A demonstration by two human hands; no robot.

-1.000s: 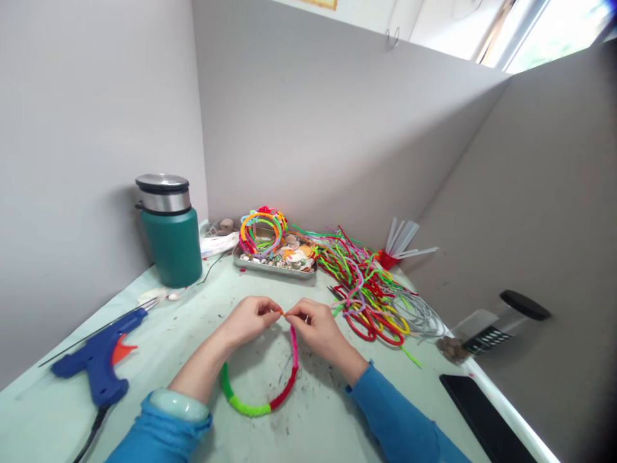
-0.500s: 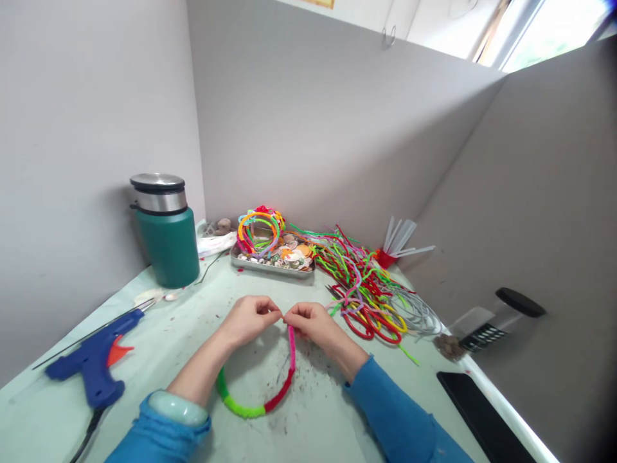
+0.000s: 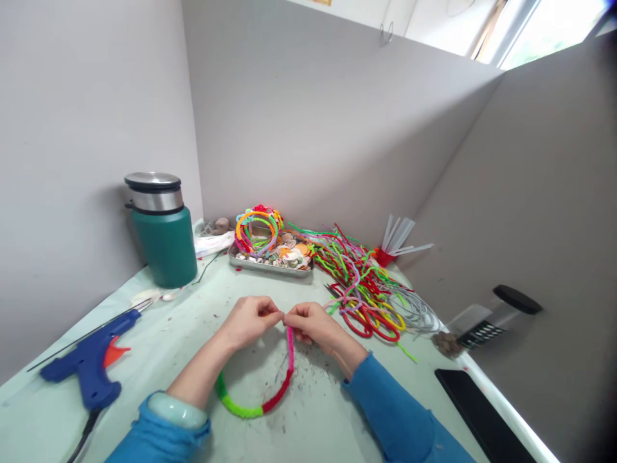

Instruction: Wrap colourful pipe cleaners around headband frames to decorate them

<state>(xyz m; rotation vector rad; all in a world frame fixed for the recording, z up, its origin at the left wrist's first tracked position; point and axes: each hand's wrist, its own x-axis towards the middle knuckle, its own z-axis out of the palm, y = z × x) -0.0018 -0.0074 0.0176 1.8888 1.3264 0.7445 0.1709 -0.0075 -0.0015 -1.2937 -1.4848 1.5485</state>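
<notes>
A pipe-cleaner ring (image 3: pixel 243 411) in green, red and pink hangs in a curve below my hands, low over the table. My right hand (image 3: pixel 310 321) pinches it at the top of the pink part, thumb and index finger closed. Meeting those fingertips from the other side, my left hand (image 3: pixel 253 318) is also closed in a pinch at the ring's end. What lies right between the fingertips is too small to make out. Behind my left wrist, part of the green side is hidden.
At left are a blue glue gun (image 3: pixel 87 360) and a green flask (image 3: pixel 164 244). A metal tray (image 3: pixel 270 265) holds shells and finished-looking rings. To its right lie loose pipe cleaners (image 3: pixel 337 257), red-handled scissors (image 3: pixel 364 325) and glue sticks (image 3: pixel 400 235). A black phone-like slab (image 3: pixel 475 411) lies right.
The view has shifted very slightly. Both hands keep their pinch at the same spot, with only small finger movement.
</notes>
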